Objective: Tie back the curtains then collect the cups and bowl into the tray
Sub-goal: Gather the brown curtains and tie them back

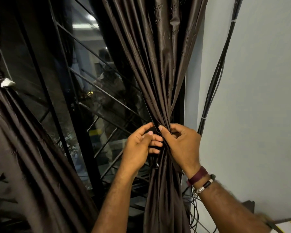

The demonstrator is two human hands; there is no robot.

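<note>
your left hand & right hand both grip the right curtain where it's bunched at its waist, just beside the wall. l fingers curl round a dark strip at the gather, prob the tieback, hard to tell against the fabric. r thumb pinches the folds from the other side. left curtain hangs already knotted at frame edge. window grille between the two. black cables run down the wall.
</note>
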